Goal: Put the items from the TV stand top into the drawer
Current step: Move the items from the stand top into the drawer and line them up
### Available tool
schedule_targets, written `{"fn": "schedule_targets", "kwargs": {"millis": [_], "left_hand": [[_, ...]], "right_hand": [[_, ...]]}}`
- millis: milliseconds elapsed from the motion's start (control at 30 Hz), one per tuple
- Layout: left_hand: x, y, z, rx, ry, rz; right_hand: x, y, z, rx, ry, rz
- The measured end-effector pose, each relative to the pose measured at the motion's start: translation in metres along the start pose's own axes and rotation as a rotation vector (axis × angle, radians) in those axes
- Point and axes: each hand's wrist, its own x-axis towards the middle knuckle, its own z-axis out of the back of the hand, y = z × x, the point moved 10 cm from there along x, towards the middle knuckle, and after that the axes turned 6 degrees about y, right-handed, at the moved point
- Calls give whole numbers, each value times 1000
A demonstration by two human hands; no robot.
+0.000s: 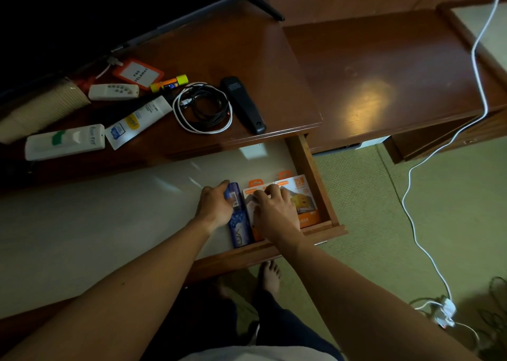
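The left hand (216,205) curls round the top end of a slim purple cardboard soap box (239,218) standing on edge in the right front corner of the open wooden drawer (315,174), while the right hand (274,212) rests with spread, lightly bent fingers on the white-and-orange charger boxes (299,196) just beside it; whether it grips them I cannot tell. The soap box looks light and stiff, with glossy printed card that may slip, so a pinch across its narrow sides should suit. Still on the stand top (247,45) near its front edge lie a white remote control (64,142), a soft white squeeze tube (138,123), a coil of black and white cables (204,108), floppy and best gathered whole, and a rigid black remote control (242,104).
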Motion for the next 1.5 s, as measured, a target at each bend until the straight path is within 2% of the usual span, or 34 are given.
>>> {"fn": "schedule_targets", "kwargs": {"millis": [500,700,800,900,1033,1100,1300,1400,1500], "left_hand": [[-4,-3,-2,-28,39,14],[-20,-2,26,-65,-2,6],[-29,-8,58,-72,-73,-47],[-37,-19,100,-70,-169,-132],[-48,-43,168,25,-408,-277],[-44,-51,194,133,-485,-302],[-7,-42,236,467,-489,-125],[11,-33,242,539,-448,-25],[18,-31,242,557,-441,3]], "right_hand": [[1,3,-1,-35,34,0],[8,14,8,-44,28,-44],[16,34,23,0,-12,-5],[28,58,55,78,-153,45],[50,75,106,199,-389,41],[62,79,125,197,-418,26],[98,62,150,167,-326,-95],[114,55,154,121,-265,-110],[125,55,155,102,-230,-77]]}}
